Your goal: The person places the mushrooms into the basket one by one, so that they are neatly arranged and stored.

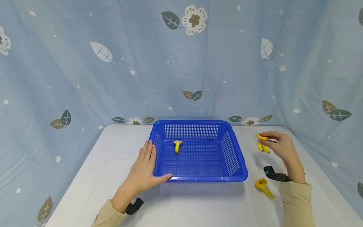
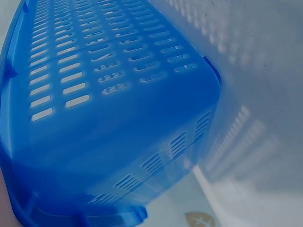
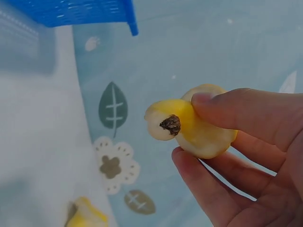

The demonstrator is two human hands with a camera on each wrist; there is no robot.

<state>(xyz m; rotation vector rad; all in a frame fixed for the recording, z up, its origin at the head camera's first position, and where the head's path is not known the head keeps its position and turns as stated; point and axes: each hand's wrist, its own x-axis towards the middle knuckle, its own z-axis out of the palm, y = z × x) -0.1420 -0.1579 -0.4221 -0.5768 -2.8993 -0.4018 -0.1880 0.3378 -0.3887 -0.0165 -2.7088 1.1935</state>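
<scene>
A blue plastic basket [image 1: 195, 179] stands in the middle of the white table, with a small yellow banana [image 1: 177, 146] lying inside near its left wall. My left hand [image 1: 146, 168] rests on the basket's left front corner, fingers straight along the left rim and thumb over the front rim. In the left wrist view the slotted outer wall [image 2: 118, 127] fills most of the picture. To the right of the basket, my right hand [image 1: 279, 146] pinches a small bunch of bananas [image 1: 260, 146] between thumb and fingers. Its dark-tipped end [image 3: 170, 125] faces the right wrist camera.
Another yellow banana [image 1: 264, 188] lies on the table [image 1: 198, 208] near my right sleeve. A yellow piece [image 3: 87, 215] shows at the bottom of the right wrist view. Behind the table hangs a pale blue curtain [image 1: 141, 78] with leaves and flowers.
</scene>
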